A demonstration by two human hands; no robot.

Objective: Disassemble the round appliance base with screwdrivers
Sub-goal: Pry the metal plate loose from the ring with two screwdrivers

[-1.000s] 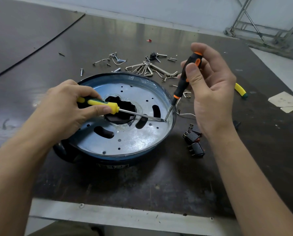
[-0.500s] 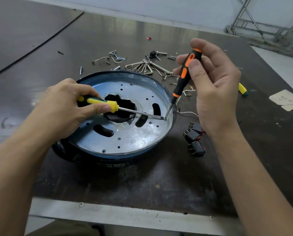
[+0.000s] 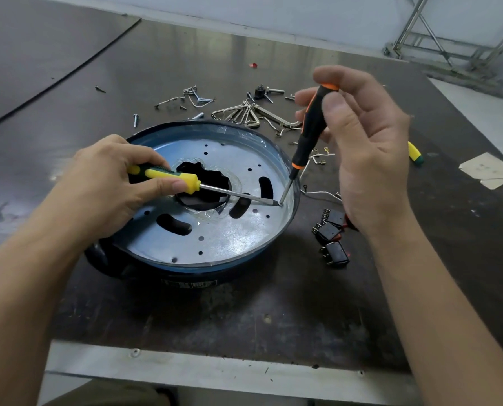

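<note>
While at base rim (image 3: 297, 197), both screwdrivers (image 3: 279, 202).

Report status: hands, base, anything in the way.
Left hand grips yellow screwdriver, shaft low. Right hand holds black-orange screwdriver near upright. Both tips meet inside round base, right edge. Nothing blocks them; switches lie alongside.

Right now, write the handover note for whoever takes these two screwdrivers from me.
Left hand grips the yellow screwdriver, shaft lying low across the metal plate.
Right hand pinches the black-and-orange screwdriver near upright.
Both tips meet at one spot by the plate's right edge, inside the round base.
Done: loose screws and black switches lie on the table.
Left: free that spot; the plate is not yet out of the base.
</note>
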